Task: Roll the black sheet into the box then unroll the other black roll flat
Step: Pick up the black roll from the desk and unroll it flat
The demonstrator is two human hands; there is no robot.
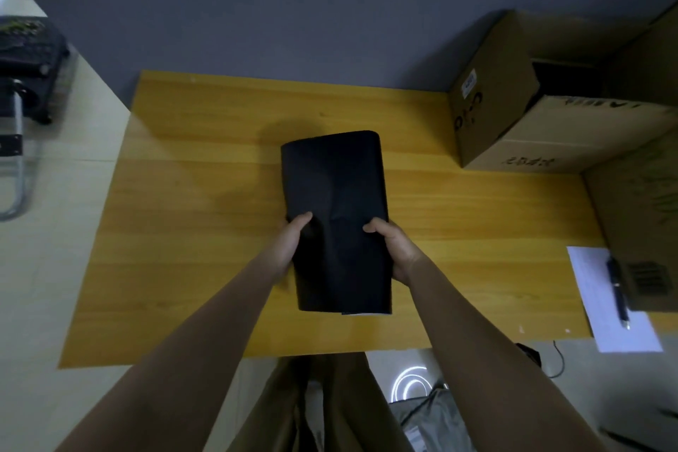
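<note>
above the counter (183,268), both hands grasp the black roll (335,194) at its near half, left hand (290,246) and right hand (396,249) on opposite sides; its long axis runs near-to-far, box (513,114) far right.

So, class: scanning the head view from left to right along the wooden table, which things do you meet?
left hand → black roll → right hand → cardboard box → white paper → pen

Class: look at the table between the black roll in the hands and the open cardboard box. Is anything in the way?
Nothing visible: bare table lies between the black roll and the cardboard box. The pen and paper lie off to the near right.
</note>
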